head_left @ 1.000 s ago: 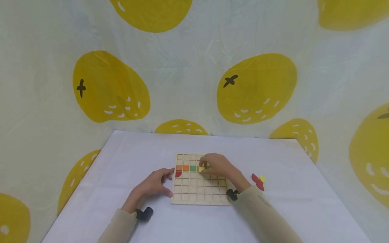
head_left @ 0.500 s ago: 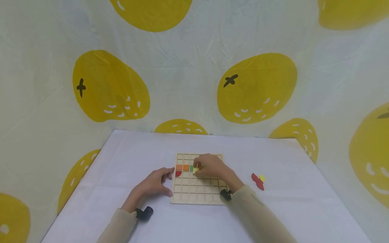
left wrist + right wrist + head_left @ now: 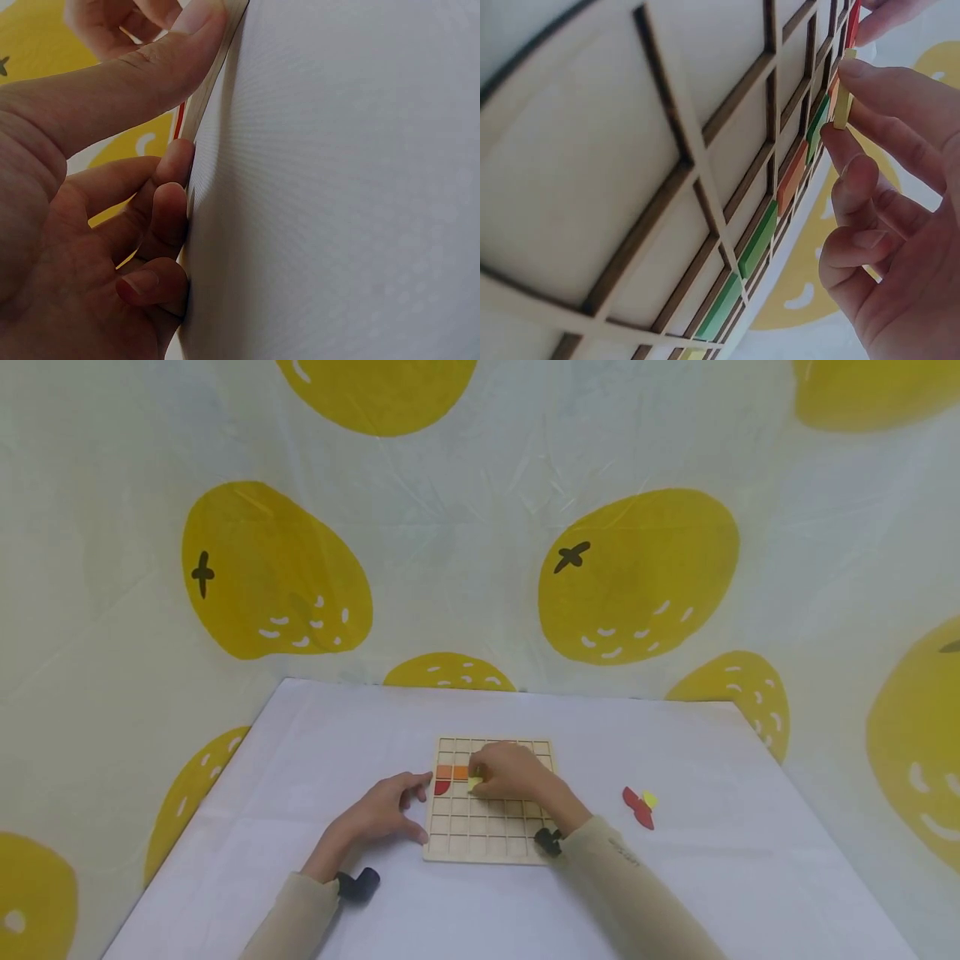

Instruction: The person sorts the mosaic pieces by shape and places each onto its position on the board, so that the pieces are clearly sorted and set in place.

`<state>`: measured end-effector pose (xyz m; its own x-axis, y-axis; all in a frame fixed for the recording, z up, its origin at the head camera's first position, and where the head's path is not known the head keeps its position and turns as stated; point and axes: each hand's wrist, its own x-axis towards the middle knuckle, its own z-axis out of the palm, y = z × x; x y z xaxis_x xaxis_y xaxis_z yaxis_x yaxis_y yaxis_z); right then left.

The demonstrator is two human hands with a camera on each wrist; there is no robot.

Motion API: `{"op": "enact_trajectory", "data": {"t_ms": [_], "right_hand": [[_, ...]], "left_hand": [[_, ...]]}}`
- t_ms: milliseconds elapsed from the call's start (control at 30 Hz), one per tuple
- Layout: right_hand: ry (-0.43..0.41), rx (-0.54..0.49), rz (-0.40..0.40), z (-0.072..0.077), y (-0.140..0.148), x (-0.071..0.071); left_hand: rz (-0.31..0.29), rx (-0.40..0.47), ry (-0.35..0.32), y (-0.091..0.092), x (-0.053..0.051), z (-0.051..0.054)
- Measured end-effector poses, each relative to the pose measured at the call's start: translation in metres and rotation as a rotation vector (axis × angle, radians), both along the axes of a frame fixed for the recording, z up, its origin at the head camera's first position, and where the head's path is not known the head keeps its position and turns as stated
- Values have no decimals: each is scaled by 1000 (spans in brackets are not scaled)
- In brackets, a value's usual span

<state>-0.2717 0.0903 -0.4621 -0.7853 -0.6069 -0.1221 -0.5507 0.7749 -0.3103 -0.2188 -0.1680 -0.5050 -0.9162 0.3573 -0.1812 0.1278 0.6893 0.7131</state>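
Right hand: pinches yellow piece over gridded board.
Left hand: touches board's left edge.
Table: red pieces lie at right.

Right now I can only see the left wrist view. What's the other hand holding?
Observer: The right hand is pinching a yellow tile.
Operator: Ooh! Is anything lying loose?
Observer: Yes, red and yellow pieces lie on the table, off to the right of the board.
Operator: Are there any green ones on it? I can't see!
Observer: Yes, the right wrist view shows green tiles sitting in some of its squares.
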Motion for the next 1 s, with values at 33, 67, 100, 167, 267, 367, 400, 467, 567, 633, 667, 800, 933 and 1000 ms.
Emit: {"op": "enact_trajectory", "data": {"t_ms": [33, 67, 100, 167, 267, 367, 400, 467, 567, 633, 667, 800, 933, 1000], "right_hand": [[-5, 3, -1, 0, -1, 0], [-9, 9, -3, 0, -2, 0], [-13, 12, -3, 0, -3, 0], [-22, 16, -6, -1, -5, 0], [-28, 16, -10, -2, -7, 1], [-10, 25, -3, -5, -9, 1], [-3, 30, -1, -5, -10, 1], [3, 36, -1, -6, -12, 1], [0, 40, -6, -6, -13, 2], [-2, 39, -10, -6, -14, 3], [2, 40, -10, -6, -14, 3], [20, 45, -3, -6, -15, 3], [22, 49, 4, -5, -16, 4], [25, 48, 8, -4, -16, 5]], "left_hand": [[0, 0, 0, 0, 0, 0], [1, 0, -1, 0, 0, 0], [1, 0, -2, 0, 0, 0], [2, -2, -4, 0, 0, 1], [3, -7, -4, 0, 0, 1], [1, -11, 0, 0, 0, 0], [-2, -11, 1, 0, 0, 0], [-6, -7, 6, 0, 0, -1], [-15, 3, 9, -1, -1, -1], [-17, 8, 11, -1, 0, -1], [-17, 8, 11, 0, 0, -1], [-5, 0, 3, 0, 1, 1], [2, 2, -3, 1, 2, 3], [1, 7, -1, 1, 2, 4]]}}
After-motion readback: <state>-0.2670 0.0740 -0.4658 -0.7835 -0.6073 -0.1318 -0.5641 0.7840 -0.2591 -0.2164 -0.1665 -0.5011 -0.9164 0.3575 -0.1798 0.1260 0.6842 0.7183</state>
